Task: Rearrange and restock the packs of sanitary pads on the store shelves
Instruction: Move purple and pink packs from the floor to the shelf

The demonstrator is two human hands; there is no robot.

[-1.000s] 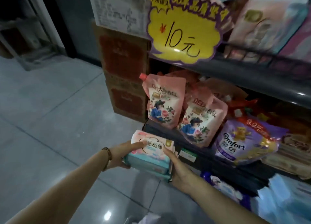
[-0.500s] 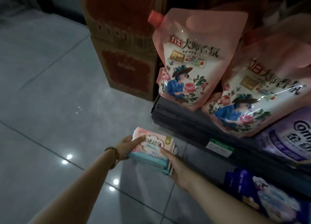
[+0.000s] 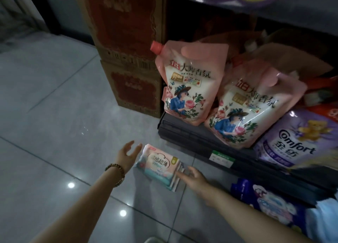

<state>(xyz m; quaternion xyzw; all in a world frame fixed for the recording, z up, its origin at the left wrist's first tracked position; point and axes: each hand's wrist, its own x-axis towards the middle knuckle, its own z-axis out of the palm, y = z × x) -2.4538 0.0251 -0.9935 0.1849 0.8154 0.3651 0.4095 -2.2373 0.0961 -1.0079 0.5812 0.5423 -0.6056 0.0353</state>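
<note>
A small stack of pink and teal sanitary pad packs (image 3: 160, 167) lies low over the grey tiled floor, just in front of the dark shelf edge (image 3: 199, 144). My left hand (image 3: 127, 156), with a bead bracelet on the wrist, is beside the stack's left end with fingers spread and off the packs. My right hand (image 3: 193, 178) is at the stack's right end, fingers stretched out and touching its edge. Whether the packs rest on the floor cannot be told.
Two pink spouted refill pouches (image 3: 184, 85) and a purple Comfort bag (image 3: 296, 138) stand on the shelf above. Stacked brown cartons (image 3: 128, 60) rise at the shelf's left end. Blue packs (image 3: 270, 204) fill the lowest shelf at right. Open floor (image 3: 54, 114) lies left.
The stack went down toward the floor. My left hand has let go and opened away from it, and my right hand's grip has loosened to straight fingers at the edge.
</note>
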